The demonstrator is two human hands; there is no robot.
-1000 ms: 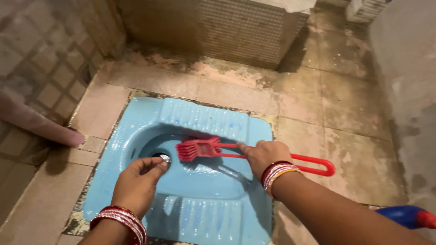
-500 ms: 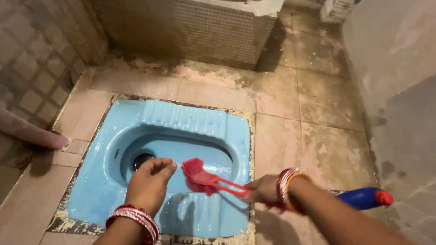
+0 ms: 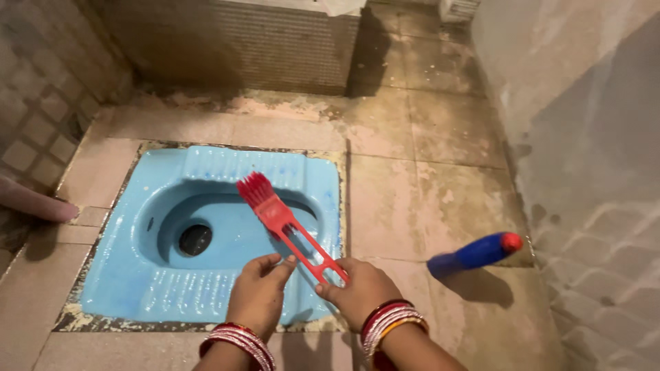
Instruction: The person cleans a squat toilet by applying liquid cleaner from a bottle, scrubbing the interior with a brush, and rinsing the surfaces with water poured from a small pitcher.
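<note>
Bare tile lies right of the right hand [image 3: 359, 292] up to the blue bottle [image 3: 474, 253]; a wall [image 3: 584, 137] blocks beyond.

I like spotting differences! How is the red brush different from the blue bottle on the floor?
The red brush is all red, flat, with bristles at one end and a looped handle; the blue bottle is blue, rounded, with a red cap. The red brush is held up over the blue squat toilet by the right hand; the blue bottle rests on the tiled floor, untouched. Both look plastic.
</note>
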